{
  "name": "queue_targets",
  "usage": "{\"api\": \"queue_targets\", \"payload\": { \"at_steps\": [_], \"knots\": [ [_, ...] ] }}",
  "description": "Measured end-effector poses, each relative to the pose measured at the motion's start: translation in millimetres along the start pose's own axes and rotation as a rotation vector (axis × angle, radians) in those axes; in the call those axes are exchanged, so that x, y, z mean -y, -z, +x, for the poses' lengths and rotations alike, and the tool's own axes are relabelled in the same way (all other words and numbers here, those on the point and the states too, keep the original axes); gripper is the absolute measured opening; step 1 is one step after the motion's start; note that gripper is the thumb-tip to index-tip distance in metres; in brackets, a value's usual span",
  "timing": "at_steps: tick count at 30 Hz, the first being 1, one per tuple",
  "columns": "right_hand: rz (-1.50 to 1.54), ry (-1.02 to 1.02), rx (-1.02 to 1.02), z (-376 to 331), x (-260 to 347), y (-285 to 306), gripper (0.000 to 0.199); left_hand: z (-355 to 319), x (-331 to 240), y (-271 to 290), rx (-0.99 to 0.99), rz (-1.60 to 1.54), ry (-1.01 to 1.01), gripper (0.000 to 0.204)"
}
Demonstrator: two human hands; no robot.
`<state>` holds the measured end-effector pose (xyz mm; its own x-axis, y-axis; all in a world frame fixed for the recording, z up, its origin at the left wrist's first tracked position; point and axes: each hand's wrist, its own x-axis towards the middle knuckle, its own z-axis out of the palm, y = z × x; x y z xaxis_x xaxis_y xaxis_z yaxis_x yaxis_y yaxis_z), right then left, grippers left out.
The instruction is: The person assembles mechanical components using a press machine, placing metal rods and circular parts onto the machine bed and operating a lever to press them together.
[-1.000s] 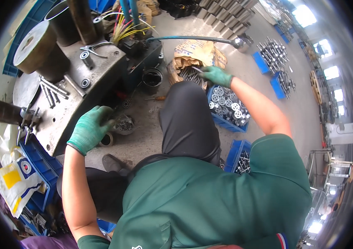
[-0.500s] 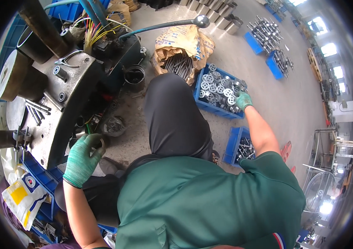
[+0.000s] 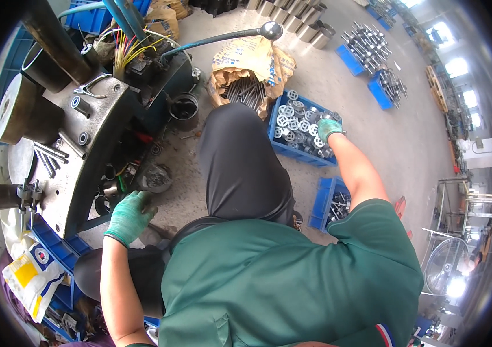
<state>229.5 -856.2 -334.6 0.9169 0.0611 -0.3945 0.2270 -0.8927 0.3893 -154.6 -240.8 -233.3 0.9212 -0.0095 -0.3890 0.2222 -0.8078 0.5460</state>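
My right hand (image 3: pixel 329 129), in a green knit glove, reaches over the right side of a blue crate (image 3: pixel 301 155) full of round, spoked metal wheels (image 3: pixel 293 124). Its fingers point down among these parts, and the fingertips are hidden. At the left, my left hand (image 3: pixel 128 218), in a matching glove with darkened fingertips, hovers beside the metal workbench (image 3: pixel 93 168). Thumb and fingers are loosely bent and apart, with nothing visible between them. Short metal rods (image 3: pixel 49 159), a bearing on a sleeve (image 3: pixel 79 106) and pliers (image 3: pixel 93 87) lie on the bench.
Beyond my knee stands a torn paper sack (image 3: pixel 245 66) of metal rods. A smaller blue bin (image 3: pixel 322 202) holds bolt-like parts. A lever with a ball end (image 3: pixel 271 30) juts across above the sack. Dark pots (image 3: pixel 183 115) stand under the bench edge.
My right hand has shifted slightly left and farther over the crate. My left hand has moved right and a little lower, and has turned. The whole view has shifted slightly.
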Motion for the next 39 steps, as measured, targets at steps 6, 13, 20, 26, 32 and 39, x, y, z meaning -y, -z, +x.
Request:
{"api": "queue_targets", "payload": {
  "at_steps": [6,13,20,26,32,39],
  "knots": [
    [-0.460,0.258,0.122,32,49,-36,0.035,7,10,-10,-0.027,0.051,-0.017,0.026],
    [-0.675,0.100,0.139,58,96,-82,0.032,4,7,-5,0.040,0.046,0.068,0.032],
    [-0.291,0.088,-0.017,60,49,-68,0.030,6,9,-8,0.082,0.082,0.112,0.034],
    [-0.103,0.055,-0.102,35,30,-48,0.033,10,5,-8,0.084,0.080,0.109,0.034],
    [0.200,-0.157,-0.100,-15,36,4,0.050,7,-1,-4,0.138,0.128,0.142,0.037],
    [0.389,-0.247,0.070,-26,30,15,0.069,1,0,-8,0.113,0.108,0.121,0.038]
  ]
}}
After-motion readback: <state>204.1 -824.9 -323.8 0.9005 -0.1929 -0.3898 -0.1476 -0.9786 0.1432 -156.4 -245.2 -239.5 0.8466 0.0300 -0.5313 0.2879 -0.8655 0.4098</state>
